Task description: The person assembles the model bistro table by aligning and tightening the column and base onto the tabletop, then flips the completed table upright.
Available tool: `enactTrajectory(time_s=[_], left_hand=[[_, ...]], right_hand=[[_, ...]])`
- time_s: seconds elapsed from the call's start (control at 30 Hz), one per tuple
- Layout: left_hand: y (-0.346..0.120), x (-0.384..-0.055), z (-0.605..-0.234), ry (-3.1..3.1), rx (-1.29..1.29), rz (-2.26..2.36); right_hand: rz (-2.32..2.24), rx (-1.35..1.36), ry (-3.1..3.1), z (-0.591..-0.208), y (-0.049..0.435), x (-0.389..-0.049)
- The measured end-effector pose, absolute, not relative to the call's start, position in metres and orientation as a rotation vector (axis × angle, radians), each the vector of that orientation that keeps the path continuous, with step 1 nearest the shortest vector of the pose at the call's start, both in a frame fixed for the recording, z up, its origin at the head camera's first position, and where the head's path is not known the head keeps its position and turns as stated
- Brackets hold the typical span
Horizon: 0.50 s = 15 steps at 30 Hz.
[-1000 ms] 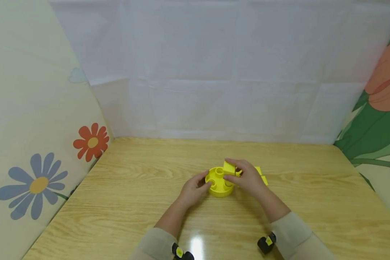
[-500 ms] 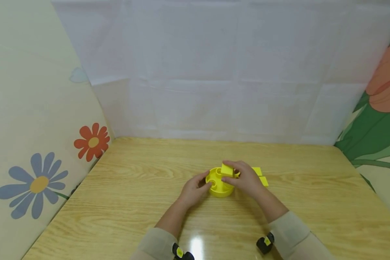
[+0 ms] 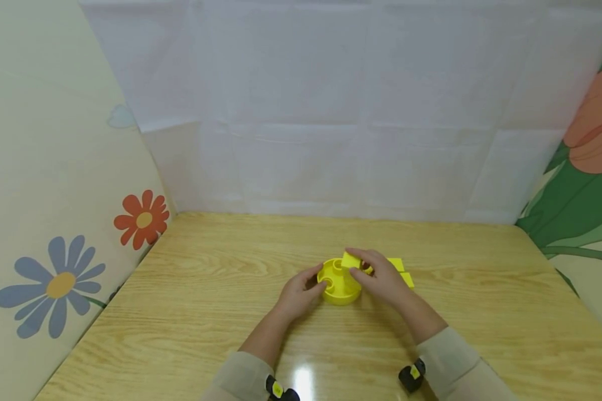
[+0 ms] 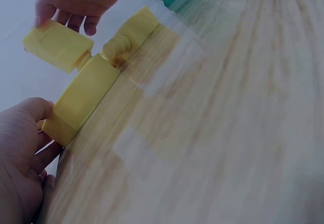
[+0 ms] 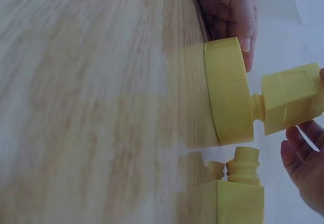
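A round yellow plastic base [image 3: 340, 291] with raised ring-shaped sockets lies flat on the wooden table. My left hand [image 3: 297, 292] holds its left rim between thumb and fingers. In my right hand [image 3: 383, 278], thumb and fingers grip a squarish yellow block [image 3: 351, 259] above the base's back right part. In the right wrist view, the block [image 5: 291, 100] stands on the base [image 5: 229, 92], joined by a narrow ridged neck; how deep the neck sits is hidden. Partly behind my right hand lie similar yellow blocks [image 3: 406, 279]. One loose block [image 5: 240, 203] shows a ridged, screw-like end.
The wood-grain table [image 3: 205, 289] runs back to a hanging white sheet [image 3: 331, 111]. Painted flowers decorate the left wall [image 3: 40, 167] and right wall [image 3: 582, 200]. A black wrist camera [image 3: 412, 376] hangs below the right sleeve.
The gripped block has shifted slightly left and turned a little. My right thumb moved down to its left, then back up to the right. The left hand and base stay put.
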<state>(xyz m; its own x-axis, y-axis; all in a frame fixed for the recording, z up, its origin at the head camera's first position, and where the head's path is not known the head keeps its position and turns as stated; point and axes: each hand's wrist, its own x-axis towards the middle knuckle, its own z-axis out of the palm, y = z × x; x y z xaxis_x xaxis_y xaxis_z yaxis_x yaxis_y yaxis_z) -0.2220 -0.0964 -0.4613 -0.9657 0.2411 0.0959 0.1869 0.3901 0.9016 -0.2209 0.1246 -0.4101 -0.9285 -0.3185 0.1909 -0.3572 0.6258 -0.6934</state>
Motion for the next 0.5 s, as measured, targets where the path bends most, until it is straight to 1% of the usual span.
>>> enactTrajectory(time_s=[0.3, 0.5], left_hand=[[-0.0958, -0.2209, -0.4612, 2.582, 0.377, 1.668], [-0.0952, -0.221, -0.4607, 2.58, 0.372, 1.659]], right_hand=[[1.35, 0.602, -2.802, -0.4065, 0.1274, -0.2261], [1.471, 0.427, -2.814, -0.4079, 0.1268, -0.2291]])
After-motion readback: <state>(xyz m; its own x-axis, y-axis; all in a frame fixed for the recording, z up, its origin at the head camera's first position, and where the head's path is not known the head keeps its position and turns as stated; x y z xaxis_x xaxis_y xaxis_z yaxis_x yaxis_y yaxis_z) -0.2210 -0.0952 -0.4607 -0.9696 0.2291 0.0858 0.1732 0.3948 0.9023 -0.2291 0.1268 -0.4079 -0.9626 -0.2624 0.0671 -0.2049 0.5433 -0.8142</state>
